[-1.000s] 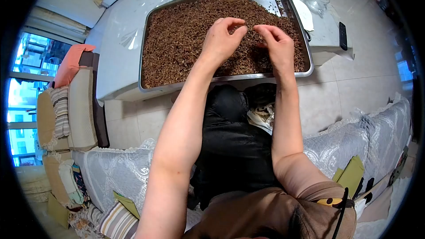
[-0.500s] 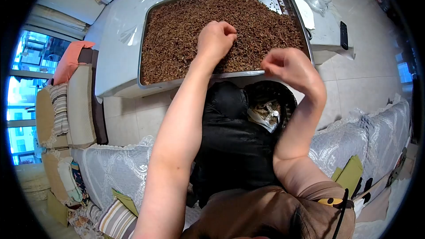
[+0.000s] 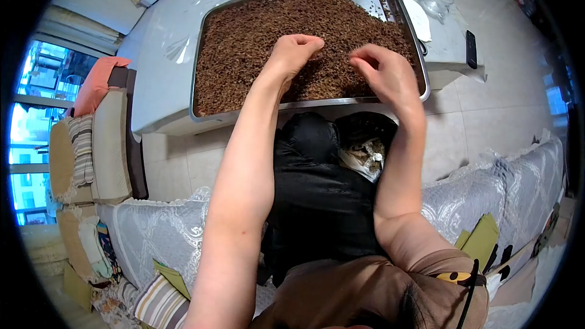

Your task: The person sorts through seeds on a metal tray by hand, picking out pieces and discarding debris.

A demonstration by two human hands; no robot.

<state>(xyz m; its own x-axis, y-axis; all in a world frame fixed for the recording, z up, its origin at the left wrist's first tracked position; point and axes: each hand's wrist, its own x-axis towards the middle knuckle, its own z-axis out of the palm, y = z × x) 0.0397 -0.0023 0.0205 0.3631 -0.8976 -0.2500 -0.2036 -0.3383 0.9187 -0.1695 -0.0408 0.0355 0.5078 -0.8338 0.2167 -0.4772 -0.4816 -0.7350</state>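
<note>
On the table (image 3: pixel 164 67), the tray (image 3: pixel 341 103) of brown granules (image 3: pixel 244 55) sits at the near edge; your left hand (image 3: pixel 293 53) is pinched, your right hand (image 3: pixel 392 75) curled, closure unclear, held pieces indiscernible, and dipping too low could sweep granules out.
</note>
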